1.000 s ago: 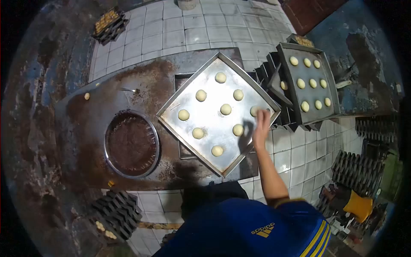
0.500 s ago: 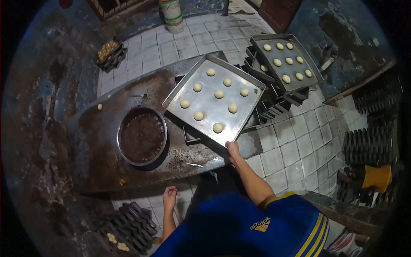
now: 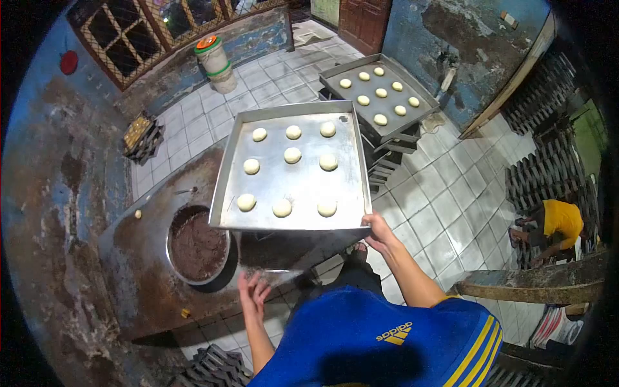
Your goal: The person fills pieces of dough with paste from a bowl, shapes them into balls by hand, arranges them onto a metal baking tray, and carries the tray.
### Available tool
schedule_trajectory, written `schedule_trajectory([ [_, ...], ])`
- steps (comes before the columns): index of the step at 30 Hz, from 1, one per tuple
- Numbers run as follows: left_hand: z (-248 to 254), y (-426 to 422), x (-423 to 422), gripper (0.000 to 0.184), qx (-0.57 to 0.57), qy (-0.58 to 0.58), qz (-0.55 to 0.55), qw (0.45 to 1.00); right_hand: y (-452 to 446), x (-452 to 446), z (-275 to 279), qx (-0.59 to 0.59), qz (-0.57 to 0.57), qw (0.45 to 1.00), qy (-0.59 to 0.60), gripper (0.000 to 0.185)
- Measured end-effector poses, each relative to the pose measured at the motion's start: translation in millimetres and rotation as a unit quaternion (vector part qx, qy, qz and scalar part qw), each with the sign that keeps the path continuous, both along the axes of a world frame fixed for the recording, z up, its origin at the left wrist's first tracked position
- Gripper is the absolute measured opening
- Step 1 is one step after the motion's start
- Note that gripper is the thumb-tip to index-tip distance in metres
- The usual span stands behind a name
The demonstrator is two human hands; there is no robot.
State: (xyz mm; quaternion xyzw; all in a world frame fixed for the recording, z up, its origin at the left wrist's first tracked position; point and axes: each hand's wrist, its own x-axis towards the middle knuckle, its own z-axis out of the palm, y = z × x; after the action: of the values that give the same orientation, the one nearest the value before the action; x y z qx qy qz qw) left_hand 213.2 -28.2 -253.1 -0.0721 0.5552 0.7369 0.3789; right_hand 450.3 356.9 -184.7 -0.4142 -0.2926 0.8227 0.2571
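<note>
A square metal baking tray (image 3: 225, 174) bears several pale round dough balls (image 3: 293, 155) spaced in rows. My right hand (image 3: 379, 232) grips the tray's near right corner, the thumb over the rim. Below the tray's near left side, my left hand (image 3: 254, 293) is apart from it with fingers spread, holding nothing. A round metal bowl (image 3: 227, 261) of dark brown filling stands on the worn table (image 3: 138, 258), just left of the tray.
Another tray (image 3: 335, 80) of dough balls tops a stack at the back right. Dark stacked trays (image 3: 538, 180) line the right side, where a person in a yellow shirt (image 3: 562, 222) bends down. A lidded bucket (image 3: 216, 61) stands by the wall.
The tray has come off the table area, turned squarer to me and closer. My left hand has risen toward it and its fingers have spread. My view has tilted up.
</note>
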Motion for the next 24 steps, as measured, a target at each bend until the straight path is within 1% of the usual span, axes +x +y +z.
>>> schedule_trajectory([
  [1, 48.5, 35.1, 3.8, 0.074, 0.112, -0.038, 0.034, 0.992, 10.7, 12.1, 8.0, -0.016, -0.011, 1.0, -0.003, 0.026],
  [3, 91.4, 80.4, -7.2, 0.088, 0.202, 0.02, 0.035, 0.979, 25.2, 31.3, 60.7, -0.01, -0.032, 0.999, 0.005, 0.025],
  [4, 121.3, 110.0, -10.3, 0.088, 0.236, 0.063, 0.012, 0.97, 37.8, 41.5, 75.3, -0.007, -0.049, 0.999, 0.01, 0.024],
  [5, 140.4, 137.2, -13.5, 0.088, 0.268, 0.105, -0.011, 0.958, 57.5, 60.7, 72.7, 0.006, -0.033, 0.999, 0.029, 0.026],
  [7, 125.3, 174.6, -37.9, 0.092, 0.163, 0.164, -0.064, 0.971, 114.7, 103.8, 34.3, 0.011, 0.012, 0.997, 0.072, 0.038],
  [8, 132.7, 204.8, -31.4, 0.091, 0.178, 0.171, -0.079, 0.966, 152.8, 124.3, 3.3, 0.019, 0.024, 0.995, 0.1, 0.022],
  [9, 145.5, 237.8, -27.0, 0.09, 0.193, 0.179, -0.093, 0.96, 184.0, 137.3, 1.6, 0.019, 0.029, 0.995, 0.097, 0.022],
  [10, 163.7, 273.6, -19.7, 0.09, 0.212, 0.198, -0.119, 0.95, 216.5, 145.4, 0.8, 0.029, 0.001, 0.996, 0.084, 0.02],
  [11, 179.3, 307.9, -10.3, 0.09, 0.228, 0.214, -0.143, 0.939, 247.1, 151.9, 0.2, 0.036, -0.026, 0.997, 0.069, 0.023],
  [12, 186.2, 336.9, -2.4, 0.089, 0.171, 0.242, -0.146, 0.944, 279.0, 155.3, 6.0, 0.054, -0.028, 0.996, 0.067, 0.022],
  [13, 187.7, 360.1, 4.8, 0.088, 0.112, 0.266, -0.146, 0.946, 313.1, 155.2, 11.9, 0.072, -0.026, 0.995, 0.064, 0.025],
  [14, 176.1, 377.5, 10.2, 0.081, 0.083, 0.27, -0.139, 0.949, 355.7, 161.4, -0.3, 0.072, -0.009, 0.995, 0.072, 0.024],
  [15, 164.3, 382.3, 18.6, 0.081, 0.071, 0.265, -0.129, 0.953, 391.8, 161.1, -12.0, 0.069, -0.007, 0.995, 0.066, 0.022],
  [17, 137.5, 394.7, 28.4, 0.072, -0.018, 0.179, -0.163, 0.97, 454.5, 154.4, -26.9, 0.065, -0.005, 0.997, 0.048, 0.019],
  [18, 102.1, 387.6, 29.4, 0.065, -0.034, 0.164, -0.156, 0.974, 480.9, 147.9, -29.9, 0.063, -0.004, 0.997, 0.037, 0.017],
  [19, 76.8, 377.2, 33.6, 0.065, -0.039, 0.162, -0.142, 0.976, 503.2, 142.0, -33.3, 0.068, -0.029, 0.995, 0.066, 0.016],
  [20, 55.1, 363.7, 40.0, 0.063, -0.083, 0.119, -0.126, 0.981, 521.6, 138.1, -37.9, 0.071, -0.055, 0.991, 0.094, 0.016],
  [21, 35.2, 346.7, 48.3, 0.062, -0.127, 0.074, -0.109, 0.983, 536.5, 136.4, -42.5, 0.064, -0.043, 0.993, 0.092, 0.016],
  [22, 16.7, 327.9, 56.2, 0.062, -0.132, 0.069, -0.098, 0.984, 551.1, 135.4, -45.8, 0.055, -0.032, 0.995, 0.081, 0.015],
  [23, -1.1, 306.0, 65.2, 0.056, -0.151, 0.018, -0.048, 0.987, 567.2, 138.5, -49.3, 0.046, -0.023, 0.996, 0.069, 0.014],
  [24, -17.5, 283.8, 76.5, 0.051, -0.169, -0.034, 0.001, 0.985, 596.8, 149.2, -80.9, 0.023, 0.013, 0.994, 0.103, 0.015],
])
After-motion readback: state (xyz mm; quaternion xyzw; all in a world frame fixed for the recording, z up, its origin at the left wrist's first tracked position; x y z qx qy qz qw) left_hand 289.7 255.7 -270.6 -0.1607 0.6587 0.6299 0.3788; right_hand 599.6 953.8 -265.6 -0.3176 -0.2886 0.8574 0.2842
